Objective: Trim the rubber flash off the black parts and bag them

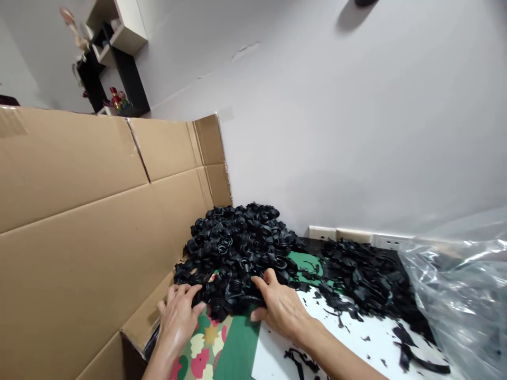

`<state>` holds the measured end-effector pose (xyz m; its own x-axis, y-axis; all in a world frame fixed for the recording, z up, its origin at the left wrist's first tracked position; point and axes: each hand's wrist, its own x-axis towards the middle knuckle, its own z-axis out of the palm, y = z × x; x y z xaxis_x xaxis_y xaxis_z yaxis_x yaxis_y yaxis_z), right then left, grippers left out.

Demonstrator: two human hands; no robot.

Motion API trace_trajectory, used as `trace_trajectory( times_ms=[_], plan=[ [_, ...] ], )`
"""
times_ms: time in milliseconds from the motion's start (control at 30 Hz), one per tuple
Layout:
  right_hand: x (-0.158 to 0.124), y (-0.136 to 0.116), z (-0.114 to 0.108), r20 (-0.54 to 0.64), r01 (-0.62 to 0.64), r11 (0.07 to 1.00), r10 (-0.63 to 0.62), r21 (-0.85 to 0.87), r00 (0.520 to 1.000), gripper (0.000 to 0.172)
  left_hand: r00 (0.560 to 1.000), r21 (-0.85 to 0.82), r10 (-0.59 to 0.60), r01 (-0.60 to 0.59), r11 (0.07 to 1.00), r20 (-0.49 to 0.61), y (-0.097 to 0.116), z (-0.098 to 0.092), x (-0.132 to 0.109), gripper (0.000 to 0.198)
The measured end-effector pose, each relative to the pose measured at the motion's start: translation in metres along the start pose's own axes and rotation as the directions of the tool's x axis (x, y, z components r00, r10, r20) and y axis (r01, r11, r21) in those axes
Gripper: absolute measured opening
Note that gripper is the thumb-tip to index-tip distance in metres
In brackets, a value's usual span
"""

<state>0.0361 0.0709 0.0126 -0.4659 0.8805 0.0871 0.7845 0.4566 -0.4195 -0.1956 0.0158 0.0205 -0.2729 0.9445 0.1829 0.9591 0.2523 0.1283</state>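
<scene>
A large heap of black rubbery parts (237,237), some with ribbed rings, fills the corner between the cardboard and the wall. At the heap's front left edge is my left hand (180,311), its fingers spread and touching or just beside the parts. My right hand (279,306) rests at the front right edge, thumb and fingers apart around the border of the heap; nothing is plainly held. Between the hands lies a colourful patterned sheet (202,353) with a green strip (237,348) beside it.
Tall cardboard (79,211) stands on the left. Black scraps (364,274) are piled at right, with loose bits over a white board (336,338). Clear plastic (467,295) lies far right. Sockets (322,233) line the wall, and a shelf (132,79) hangs upper left.
</scene>
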Motion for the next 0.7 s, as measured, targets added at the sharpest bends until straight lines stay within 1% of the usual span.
trace_trajectory(
  times_ms=[33, 100, 167, 200, 300, 400, 467, 533, 600, 700],
  plan=[
    [0.003, -0.003, 0.003, 0.007, 0.008, 1.0, -0.008, -0.018, 1.0, 0.058, 1.0, -0.012, -0.006, 0.006, 1.0, 0.003, -0.003, 0.002, -0.001, 0.04],
    [0.009, -0.006, 0.008, 0.013, 0.033, 0.998, -0.032, -0.046, 0.999, 0.051, 1.0, -0.049, -0.008, 0.008, 0.999, 0.01, -0.006, 0.007, 0.0, 0.044],
    [0.014, -0.007, 0.012, 0.006, 0.065, 0.996, -0.065, -0.063, 0.998, 0.043, 1.0, -0.094, 0.004, -0.004, 0.996, 0.009, -0.003, 0.013, 0.001, 0.044],
    [0.015, -0.006, 0.013, -0.002, 0.078, 0.995, -0.079, -0.068, 0.997, 0.042, 1.0, -0.119, 0.011, -0.011, 0.993, 0.005, 0.0, 0.016, 0.002, 0.043],
    [0.017, 0.006, 0.01, -0.046, 0.091, 0.993, -0.095, -0.081, 0.994, 0.044, 1.0, -0.201, 0.022, -0.022, 0.979, -0.002, 0.02, 0.024, 0.005, 0.039],
    [0.015, 0.026, 0.0, -0.11, 0.063, 0.993, -0.074, -0.099, 0.991, 0.043, 0.999, -0.299, 0.042, -0.035, 0.954, 0.016, 0.05, 0.031, 0.005, 0.033],
    [0.012, 0.04, -0.007, -0.139, 0.045, 0.992, -0.061, -0.116, 0.988, 0.045, 0.996, -0.359, 0.084, -0.065, 0.931, 0.038, 0.07, 0.034, 0.002, 0.031],
    [0.006, 0.051, -0.011, -0.148, 0.041, 0.99, -0.061, -0.136, 0.987, 0.052, 0.989, -0.4, 0.134, -0.098, 0.911, 0.062, 0.086, 0.036, -0.002, 0.027],
    [-0.002, 0.06, -0.012, -0.135, 0.049, 0.987, -0.07, -0.153, 0.988, 0.054, 0.982, -0.43, 0.172, -0.122, 0.894, 0.078, 0.095, 0.034, -0.007, 0.025],
    [-0.016, 0.069, -0.012, -0.091, 0.058, 0.984, -0.074, -0.166, 0.993, 0.053, 0.979, -0.481, 0.185, -0.121, 0.868, 0.088, 0.092, 0.025, -0.012, 0.032]
  ],
)
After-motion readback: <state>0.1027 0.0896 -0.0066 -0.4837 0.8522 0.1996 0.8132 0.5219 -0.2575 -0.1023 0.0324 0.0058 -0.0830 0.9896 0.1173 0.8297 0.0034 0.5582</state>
